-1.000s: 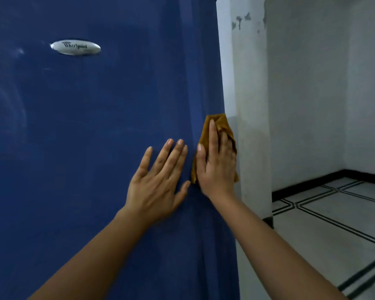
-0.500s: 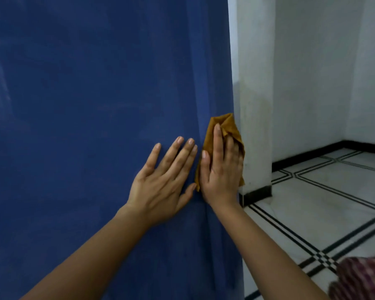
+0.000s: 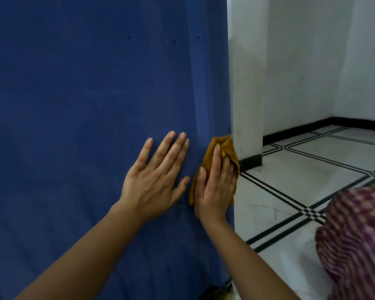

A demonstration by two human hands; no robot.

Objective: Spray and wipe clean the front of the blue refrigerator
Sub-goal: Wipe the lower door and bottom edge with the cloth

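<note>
Pressing a folded mustard-brown cloth [image 3: 224,146] against the right-hand edge of the blue refrigerator front [image 3: 91,109], the right hand [image 3: 214,189] covers most of it. The forefinger and thumb lie straight on the cloth, and the outer fingers bend slightly where the door's corner turns away. It pins the cloth rather than grasping it, which suits rubbing along a narrow edge. The left hand [image 3: 156,178] lies flat and empty on the door just beside it, fingers spread and relaxed, probably to steady the person while leaning low. The cloth sits at the lower part of the door, close to the white plastered pillar [image 3: 246,89] and its black skirting. A white tiled floor with black lines [image 3: 307,176] lies beyond. No spray bottle shows, so this looks like the wiping stage.
</note>
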